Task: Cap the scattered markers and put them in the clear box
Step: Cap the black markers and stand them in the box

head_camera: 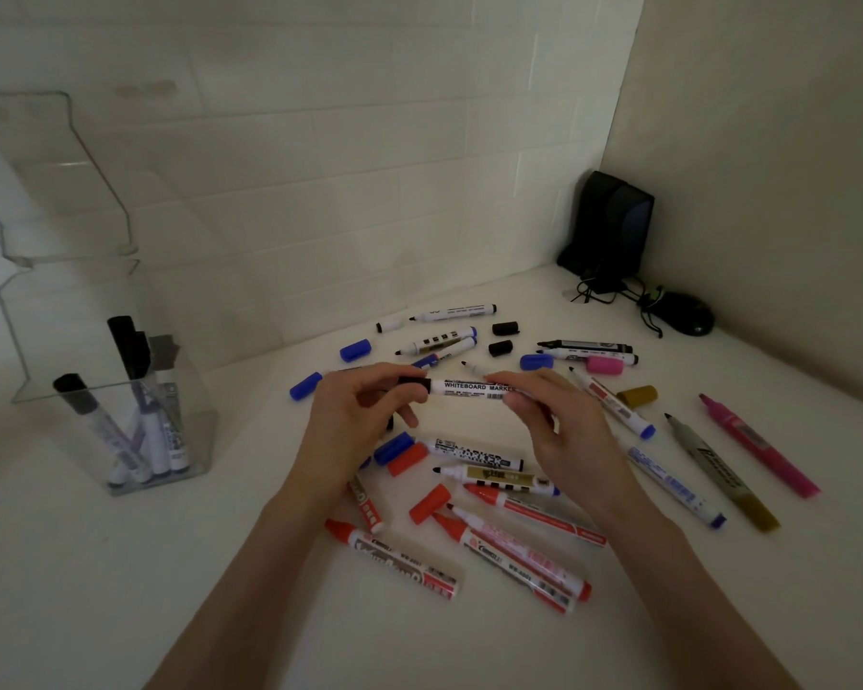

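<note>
As things stand: marker [474,388] held level above the bench [170,565] at centre, so both ends are free to work.
Left grip [357,425]: thumb and fingers pinch the black cap [414,384] at the marker's 9 o'clock end, I judge to press it home.
Right grip [569,435]: pinches the barrel's 3 o'clock end, bracing against that push.
Box [203,440]: clear, at 9 o'clock, well apart from both grips, with several capped markers standing caps-up inside. I reckon this one goes there next.
Pile: uncapped markers [394,560] and loose caps [356,350] lie from 12 round to 6 o'clock, so most of the job is not yet done.
</note>
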`<state>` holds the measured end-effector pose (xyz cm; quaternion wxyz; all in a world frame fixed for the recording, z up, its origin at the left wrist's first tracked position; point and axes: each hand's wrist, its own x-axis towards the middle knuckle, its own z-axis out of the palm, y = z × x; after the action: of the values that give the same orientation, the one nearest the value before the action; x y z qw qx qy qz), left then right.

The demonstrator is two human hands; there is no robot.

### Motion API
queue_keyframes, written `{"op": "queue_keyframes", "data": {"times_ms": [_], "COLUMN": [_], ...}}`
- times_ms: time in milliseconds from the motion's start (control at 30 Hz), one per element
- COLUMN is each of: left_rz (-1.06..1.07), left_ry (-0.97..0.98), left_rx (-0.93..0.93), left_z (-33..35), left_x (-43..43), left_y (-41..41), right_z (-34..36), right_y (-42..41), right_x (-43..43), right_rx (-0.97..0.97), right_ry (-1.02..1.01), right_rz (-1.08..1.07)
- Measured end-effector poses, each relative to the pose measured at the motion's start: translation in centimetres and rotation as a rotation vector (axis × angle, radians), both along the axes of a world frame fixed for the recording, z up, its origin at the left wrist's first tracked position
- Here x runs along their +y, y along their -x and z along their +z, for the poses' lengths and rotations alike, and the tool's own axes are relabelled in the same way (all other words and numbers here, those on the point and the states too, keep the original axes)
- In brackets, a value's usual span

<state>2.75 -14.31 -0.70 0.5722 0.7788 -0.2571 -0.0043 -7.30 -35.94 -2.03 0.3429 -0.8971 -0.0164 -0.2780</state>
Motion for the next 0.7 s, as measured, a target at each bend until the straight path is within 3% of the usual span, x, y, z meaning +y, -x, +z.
{"op": "queue_keyframes", "data": {"times_ms": [167,433,600,700], "left_rz": [-0.066,-0.079,-0.005,0.127], "left_ry": [-0.279,-0.273,-0.066,0.114], "left_rx": [-0.19,-0.333,-0.137,-0.123], "left_z": [-0.6,-0.7,1.3,3.6], "left_x": [0.2,-0.2,1.4,5.3], "left_y": [-0.2,-0.2,0.4,0.4], "right_z": [-0.3,-1.1,-0.2,0.0], "right_y": [-0.2,-0.5,-1.2,-2.0], "right_x": [-0.2,-0.3,0.8,1.6], "right_rx": [-0.016,0.033,0.089,0.13], "right_ry": [-0.069,-0.115,-0.231,-0.282], "right_rz": [-0.003,0.003,0.101,0.104]}}
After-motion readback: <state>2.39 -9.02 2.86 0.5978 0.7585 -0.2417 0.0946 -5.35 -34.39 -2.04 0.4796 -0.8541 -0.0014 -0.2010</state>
